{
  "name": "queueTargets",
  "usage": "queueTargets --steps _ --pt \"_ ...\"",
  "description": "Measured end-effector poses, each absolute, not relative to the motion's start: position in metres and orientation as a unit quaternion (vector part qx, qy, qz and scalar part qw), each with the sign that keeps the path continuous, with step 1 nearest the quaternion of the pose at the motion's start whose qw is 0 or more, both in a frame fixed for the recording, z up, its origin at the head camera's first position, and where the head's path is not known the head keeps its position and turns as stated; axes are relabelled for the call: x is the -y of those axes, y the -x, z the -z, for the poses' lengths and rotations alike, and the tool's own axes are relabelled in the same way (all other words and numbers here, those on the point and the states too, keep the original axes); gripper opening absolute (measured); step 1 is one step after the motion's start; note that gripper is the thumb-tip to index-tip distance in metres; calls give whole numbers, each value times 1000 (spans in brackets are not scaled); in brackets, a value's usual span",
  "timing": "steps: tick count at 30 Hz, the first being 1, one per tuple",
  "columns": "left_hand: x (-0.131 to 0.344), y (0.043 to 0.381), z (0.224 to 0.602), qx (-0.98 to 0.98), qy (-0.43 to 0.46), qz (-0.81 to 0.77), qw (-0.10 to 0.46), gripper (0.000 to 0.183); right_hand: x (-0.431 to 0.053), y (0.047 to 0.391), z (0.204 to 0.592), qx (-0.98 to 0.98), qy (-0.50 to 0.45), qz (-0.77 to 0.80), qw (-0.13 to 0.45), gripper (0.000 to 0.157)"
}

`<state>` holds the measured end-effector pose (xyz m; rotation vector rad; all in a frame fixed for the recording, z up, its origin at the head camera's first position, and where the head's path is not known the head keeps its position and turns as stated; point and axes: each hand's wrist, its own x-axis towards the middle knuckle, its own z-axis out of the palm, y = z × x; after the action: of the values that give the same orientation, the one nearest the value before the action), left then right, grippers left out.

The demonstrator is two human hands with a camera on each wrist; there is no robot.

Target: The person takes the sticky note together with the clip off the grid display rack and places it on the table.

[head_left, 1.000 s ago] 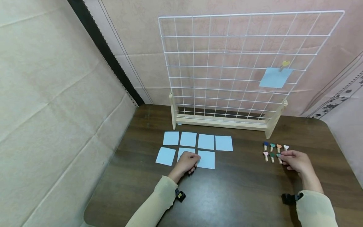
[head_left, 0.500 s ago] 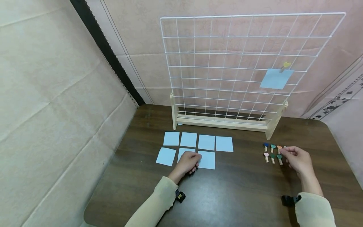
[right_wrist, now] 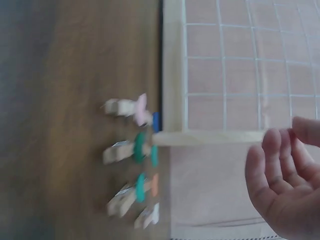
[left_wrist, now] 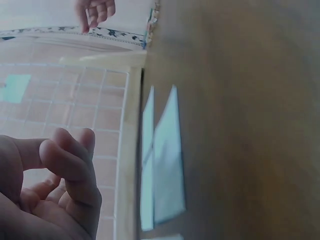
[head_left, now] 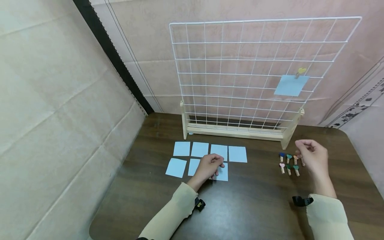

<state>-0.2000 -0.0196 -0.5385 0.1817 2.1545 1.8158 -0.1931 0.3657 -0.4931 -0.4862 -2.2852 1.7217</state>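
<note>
My left hand (head_left: pixel 209 166) hovers over the lower row of light-blue square paper notes (head_left: pixel 237 154), partly covering two of them. In the left wrist view its fingers (left_wrist: pixel 75 170) curl loosely, with nothing seen between them. My right hand (head_left: pixel 315 156) is raised just beyond several small wooden clips (head_left: pixel 289 159) with coloured heart tops. Its fingers (right_wrist: pixel 272 165) are bent, thumb near the index fingertip, and nothing shows in them. The clips stand out in blue, teal, orange, pink, green and white; the white clip (right_wrist: pixel 148 216) is mostly behind my hand in the head view.
Behind the notes stands a white wire grid (head_left: pixel 240 73) in a pale wooden base (head_left: pixel 234 131). A yellow heart clip (head_left: pixel 301 71) pins one blue note (head_left: pixel 291 85) at its upper right. The dark wooden table (head_left: pixel 240 206) has fabric walls around it.
My right hand has moved from the clips, up and away, with the clips still on the table. My left hand has shifted right and slightly forward over the notes.
</note>
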Motion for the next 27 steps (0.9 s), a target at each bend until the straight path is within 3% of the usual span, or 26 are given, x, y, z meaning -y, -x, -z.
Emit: queueTargets --steps 4,8,13,20,27 --pt "8 203 532 -752 -78 -640 141 29 -359 200 483 716 180 -651 174 18" --pt "-5 207 525 -749 -88 -645 120 23 -353 205 473 668 190 -691 203 5" --pt "-18 214 513 -759 -94 -637 94 16 -350 213 457 654 177 -700 225 9" --pt "-29 229 489 -768 -147 -620 63 24 -356 221 434 638 143 -711 261 6" --pt "-40 245 466 -764 -161 -624 42 27 -359 227 413 649 124 -697 278 19"
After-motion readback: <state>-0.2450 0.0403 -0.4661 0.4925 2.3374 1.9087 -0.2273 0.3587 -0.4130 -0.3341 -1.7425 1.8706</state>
